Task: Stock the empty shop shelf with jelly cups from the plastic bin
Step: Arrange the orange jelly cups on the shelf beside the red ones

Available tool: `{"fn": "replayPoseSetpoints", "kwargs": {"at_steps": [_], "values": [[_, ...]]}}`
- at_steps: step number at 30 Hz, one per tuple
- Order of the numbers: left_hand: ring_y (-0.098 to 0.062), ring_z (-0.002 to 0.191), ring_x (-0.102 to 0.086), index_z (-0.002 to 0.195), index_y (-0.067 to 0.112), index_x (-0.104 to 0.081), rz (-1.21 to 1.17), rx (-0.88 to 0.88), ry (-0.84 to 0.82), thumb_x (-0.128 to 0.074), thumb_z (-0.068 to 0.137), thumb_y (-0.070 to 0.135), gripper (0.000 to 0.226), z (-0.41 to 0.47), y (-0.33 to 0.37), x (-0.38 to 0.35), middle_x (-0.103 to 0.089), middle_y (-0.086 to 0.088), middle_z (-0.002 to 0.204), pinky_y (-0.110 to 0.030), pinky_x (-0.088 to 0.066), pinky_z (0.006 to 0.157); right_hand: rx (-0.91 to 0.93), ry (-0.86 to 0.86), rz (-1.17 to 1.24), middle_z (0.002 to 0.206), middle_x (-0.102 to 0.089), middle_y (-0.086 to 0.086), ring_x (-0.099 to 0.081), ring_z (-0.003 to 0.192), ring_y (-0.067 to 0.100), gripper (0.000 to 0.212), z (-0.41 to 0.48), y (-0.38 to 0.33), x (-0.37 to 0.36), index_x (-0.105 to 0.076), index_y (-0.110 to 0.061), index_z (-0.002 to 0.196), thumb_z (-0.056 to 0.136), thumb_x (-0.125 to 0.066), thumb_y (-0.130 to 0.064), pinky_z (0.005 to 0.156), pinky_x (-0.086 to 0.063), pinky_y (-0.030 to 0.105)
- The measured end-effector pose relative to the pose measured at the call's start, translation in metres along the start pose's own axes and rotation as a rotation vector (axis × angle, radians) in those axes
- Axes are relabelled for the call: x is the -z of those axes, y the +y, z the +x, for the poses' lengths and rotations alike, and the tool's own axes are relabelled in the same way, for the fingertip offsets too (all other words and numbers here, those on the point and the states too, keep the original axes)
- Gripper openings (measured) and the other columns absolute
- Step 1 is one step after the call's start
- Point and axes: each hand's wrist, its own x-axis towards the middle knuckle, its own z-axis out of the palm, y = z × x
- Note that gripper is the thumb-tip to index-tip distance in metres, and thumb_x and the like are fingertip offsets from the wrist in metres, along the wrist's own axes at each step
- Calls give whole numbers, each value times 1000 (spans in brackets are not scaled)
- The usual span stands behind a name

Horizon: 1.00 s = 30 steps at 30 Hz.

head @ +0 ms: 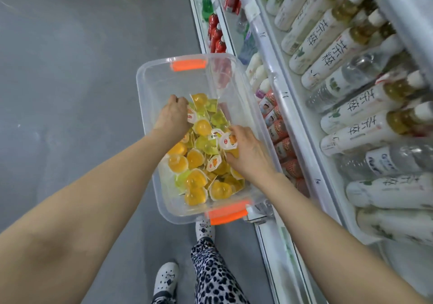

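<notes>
Both our hands are down in the clear plastic bin (150, 88) with orange handles, among the small orange and yellow-green jelly cups (199, 161) piled inside. Our right hand (248, 156) pinches a white-lidded cup between thumb and fingers. Our left hand (173, 116) curls into the pile, and we cannot tell whether it holds anything. Just beside the bin stand white shelves (288, 97) of bottles (351, 109).

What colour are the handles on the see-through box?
Bright orange. Both handles on the plastic bin show best in the head view.
</notes>
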Motion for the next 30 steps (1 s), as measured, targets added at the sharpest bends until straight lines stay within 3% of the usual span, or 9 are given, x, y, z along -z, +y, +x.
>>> {"fn": "replayPoseSetpoints", "kwargs": {"at_steps": [2,7,14,26,30], "values": [[-35,107,-55,132,9,-47,-70,-46,28,-76,81,20,59,-21,4,12,-47,-14,127,-40,-44,88,-54,60,67,132,-51,5,-60,110,28,65,-18,-8,9,-40,-22,139,80,-68,-25,88,-50,40],[-33,110,-55,130,10,-52,-193,-195,89,-78,77,26,61,-82,10,35,-55,-14,123,-40,-42,93,-118,248,126,130,-54,1,-56,114,22,55,-78,-26,36,-49,-21,132,81,-69,-28,89,-45,34],[-30,111,-57,132,16,-53,-204,-441,84,-79,76,35,64,-183,36,57,-58,-9,125,-39,-43,92,-200,530,215,114,-60,-5,-60,95,17,46,-189,-56,56,-56,-25,122,79,-71,-31,83,-50,38],[-27,118,-54,134,16,-53,-201,-896,-79,-78,76,37,67,-331,142,54,-59,-9,127,-35,-42,94,-469,882,154,112,-60,-4,-57,98,13,44,-396,-62,95,-57,-25,121,81,-72,-32,82,-47,33],[-22,111,-56,123,20,-58,-209,-1050,-120,-76,76,39,54,-372,183,49,-63,-3,118,-31,-41,84,-540,980,122,108,-62,-7,-54,94,10,38,-457,-57,107,-58,-24,117,82,-72,-29,75,-39,24]]}}
